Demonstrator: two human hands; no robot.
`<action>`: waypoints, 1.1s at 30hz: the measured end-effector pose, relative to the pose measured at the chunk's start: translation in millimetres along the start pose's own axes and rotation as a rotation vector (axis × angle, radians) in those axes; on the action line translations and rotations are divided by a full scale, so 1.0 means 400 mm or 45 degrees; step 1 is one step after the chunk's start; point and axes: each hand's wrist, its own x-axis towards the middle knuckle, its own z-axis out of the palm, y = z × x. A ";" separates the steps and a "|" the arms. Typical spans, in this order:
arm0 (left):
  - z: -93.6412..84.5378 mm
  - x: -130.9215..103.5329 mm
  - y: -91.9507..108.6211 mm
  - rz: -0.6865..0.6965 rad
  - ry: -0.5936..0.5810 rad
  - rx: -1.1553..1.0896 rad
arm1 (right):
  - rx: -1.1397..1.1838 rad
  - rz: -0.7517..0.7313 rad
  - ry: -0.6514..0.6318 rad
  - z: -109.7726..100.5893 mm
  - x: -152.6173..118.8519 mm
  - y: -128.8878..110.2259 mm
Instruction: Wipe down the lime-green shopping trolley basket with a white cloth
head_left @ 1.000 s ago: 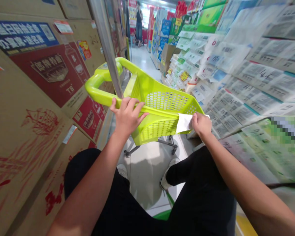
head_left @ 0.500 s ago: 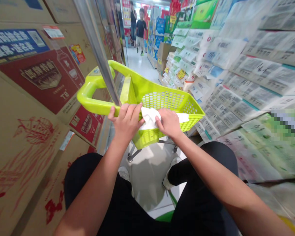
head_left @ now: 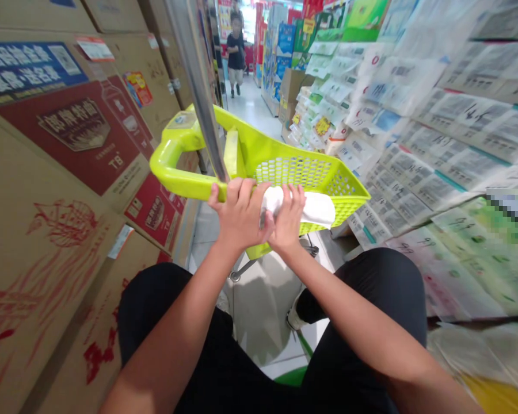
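A yellow-green plastic basket (head_left: 293, 164) with a perforated wall and a looped handle stands on a metal frame in front of me. Over its near rim lies a white cloth or tissue (head_left: 319, 209). My left hand (head_left: 242, 213) is curled over the rim beside the metal pole, its fingers closed at the left end of the white piece. Close against it, my right hand (head_left: 287, 221) presses the white piece to the rim, fingers closed on it. Both thumbs nearly meet below the rim.
Cardboard cartons (head_left: 75, 129) are stacked along the left. Packaged paper goods (head_left: 457, 123) line the right side. A slanting metal pole (head_left: 201, 86) rises by the basket's handle. Farther up the aisle, a person (head_left: 236, 54) stands or walks.
My right hand has moved left, close to my left hand, baring more of the white piece at right. The basket appears slightly farther right. The person in the aisle has shifted left.
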 end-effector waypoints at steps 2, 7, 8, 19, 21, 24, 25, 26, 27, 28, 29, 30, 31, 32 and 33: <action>-0.003 0.003 -0.005 -0.013 -0.008 -0.021 | 0.052 -0.076 -0.072 0.013 0.006 -0.059; -0.027 0.009 -0.059 -0.010 0.021 -0.012 | -0.075 -0.279 -0.308 -0.078 0.019 0.086; -0.031 0.010 -0.068 -0.006 0.034 0.000 | -0.128 -0.227 -0.291 -0.101 0.019 0.132; -0.018 -0.001 -0.065 -0.104 0.084 0.061 | 0.322 0.052 -0.930 -0.117 0.236 -0.004; -0.015 -0.005 -0.073 -0.098 0.104 0.102 | 0.608 0.068 -1.217 -0.099 0.295 -0.016; -0.005 -0.007 -0.085 -0.088 0.136 0.153 | 0.747 0.073 -1.471 -0.094 0.328 0.018; 0.000 -0.007 -0.087 -0.081 0.148 0.167 | 0.713 0.049 -1.482 -0.099 0.326 0.035; 0.004 -0.006 -0.088 -0.071 0.155 0.181 | 0.655 0.018 -1.458 -0.107 0.320 0.049; 0.008 -0.005 -0.088 -0.064 0.161 0.195 | 0.575 -0.006 -1.413 -0.117 0.312 0.062; 0.010 -0.005 -0.088 -0.058 0.165 0.207 | 0.474 -0.012 -1.361 -0.127 0.303 0.072; 0.012 -0.005 -0.087 -0.053 0.168 0.215 | 0.364 0.002 -1.310 -0.138 0.294 0.080; 0.012 -0.005 -0.087 -0.050 0.164 0.217 | 0.263 0.027 -1.281 -0.148 0.286 0.087; 0.010 -0.005 -0.088 -0.049 0.156 0.213 | 0.183 0.051 -1.269 -0.158 0.278 0.094; 0.008 -0.006 -0.089 -0.048 0.145 0.206 | 0.136 0.061 -1.275 -0.167 0.271 0.105; 0.004 -0.006 -0.091 -0.043 0.135 0.195 | 0.122 0.049 -1.293 -0.177 0.265 0.119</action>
